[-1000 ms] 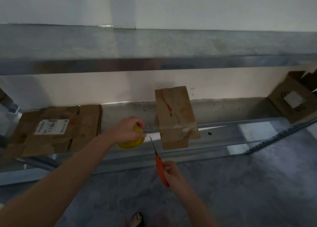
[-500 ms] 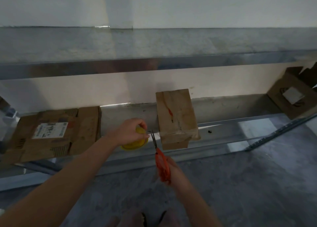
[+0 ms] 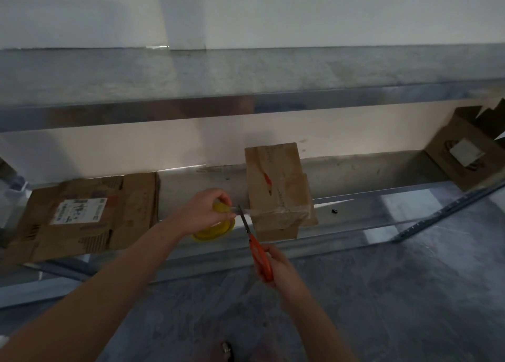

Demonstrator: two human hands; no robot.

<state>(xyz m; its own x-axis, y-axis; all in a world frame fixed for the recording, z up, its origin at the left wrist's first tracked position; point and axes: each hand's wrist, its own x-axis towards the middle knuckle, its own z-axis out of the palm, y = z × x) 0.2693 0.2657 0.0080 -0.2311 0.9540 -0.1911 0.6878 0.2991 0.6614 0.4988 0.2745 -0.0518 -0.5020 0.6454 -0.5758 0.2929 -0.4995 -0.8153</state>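
Note:
A small cardboard box (image 3: 276, 186) stands on the lower metal shelf (image 3: 369, 203), with clear tape wrapped across its front. My left hand (image 3: 203, 211) grips a yellow tape roll (image 3: 216, 229) just left of the box, and a strip of tape stretches from the roll to the box. My right hand (image 3: 276, 266) holds orange-handled scissors (image 3: 255, 245) below the box. The scissor blades point up and meet the stretched tape between roll and box.
A flattened cardboard box with a white label (image 3: 87, 214) lies on the shelf at the left. Another cardboard box (image 3: 464, 154) leans at the far right. An upper metal shelf (image 3: 246, 88) overhangs. Grey floor (image 3: 382, 293) lies below, with a foot at the bottom edge.
My right hand has raised the scissors from below the tape until the blades reach the stretched strip. My left hand has kept the roll in place beside the box.

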